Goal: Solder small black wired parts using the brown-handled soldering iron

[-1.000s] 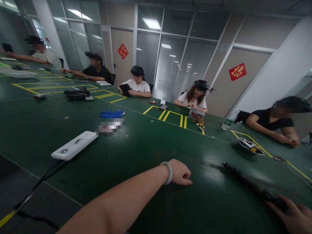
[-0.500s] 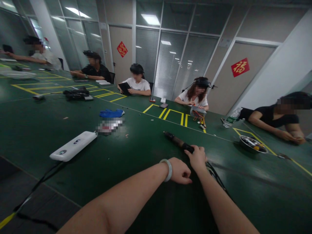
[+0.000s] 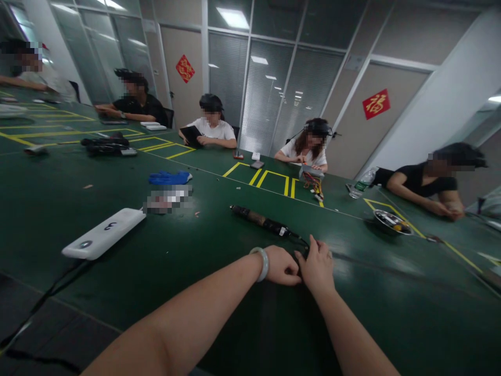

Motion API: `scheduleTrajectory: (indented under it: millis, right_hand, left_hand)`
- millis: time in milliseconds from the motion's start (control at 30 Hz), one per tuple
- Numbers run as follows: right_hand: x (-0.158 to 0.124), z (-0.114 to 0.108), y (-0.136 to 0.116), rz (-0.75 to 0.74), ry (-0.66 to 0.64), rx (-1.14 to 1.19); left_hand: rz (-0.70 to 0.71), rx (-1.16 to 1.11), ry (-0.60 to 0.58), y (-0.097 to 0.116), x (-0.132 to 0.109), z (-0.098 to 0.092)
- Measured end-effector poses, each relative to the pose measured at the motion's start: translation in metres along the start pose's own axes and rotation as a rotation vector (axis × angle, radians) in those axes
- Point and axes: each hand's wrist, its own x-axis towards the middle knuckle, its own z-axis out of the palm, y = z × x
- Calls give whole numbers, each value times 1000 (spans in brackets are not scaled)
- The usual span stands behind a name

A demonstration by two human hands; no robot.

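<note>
One dark, stick-shaped tool (image 3: 258, 219) lies on the green counter (image 3: 203, 240), tip pointing away to the left, its cord (image 3: 296, 236) running back to the right hand (image 3: 318, 266). That hand's grip sits over the cord, thumb apart from the fingers; I cannot tell whether it closes on it. The left hand (image 3: 279, 265) rests just beside, curled in, and whether its grip holds anything is hidden. The tool looks stiff, fairly weighty and perhaps smooth, so its thick barrel seems the surest hold

- Extended from seven o'clock, with left hand (image 3: 279, 265) loosely curled.
- Extended from five o'clock, with right hand (image 3: 319, 265) just alongside, pointing toward twelve.
</note>
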Motion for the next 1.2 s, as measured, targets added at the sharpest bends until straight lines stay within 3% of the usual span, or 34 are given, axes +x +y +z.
scheduleTrajectory:
  millis: [100,200,433,533,700,1033,1200]
  right_hand:
    - [-17,-9,14,-33,-56,-54]
    - [-16,-17,21,-106,-97,-19]
    - [-9,-46,50,-235,-240,131]
    - [-17,-56,60,-322,-309,180]
    - [-18,-60,66,-370,-303,184]
    - [-14,-68,72,-222,-133,153]
    - [-25,-75,55,-264,-250,252]
  left_hand:
    - [8,-8,32,1,0,1]
    - [-19,15,82,2,-1,-2]
    - [-314,235,495,-16,-10,-16]
    - [-397,287,389,-33,-9,-16]
    - [-372,257,246,-44,-7,-19]
    - [-297,284,83,-14,-13,-26]
    - [-234,283,-2,-5,-17,-31]
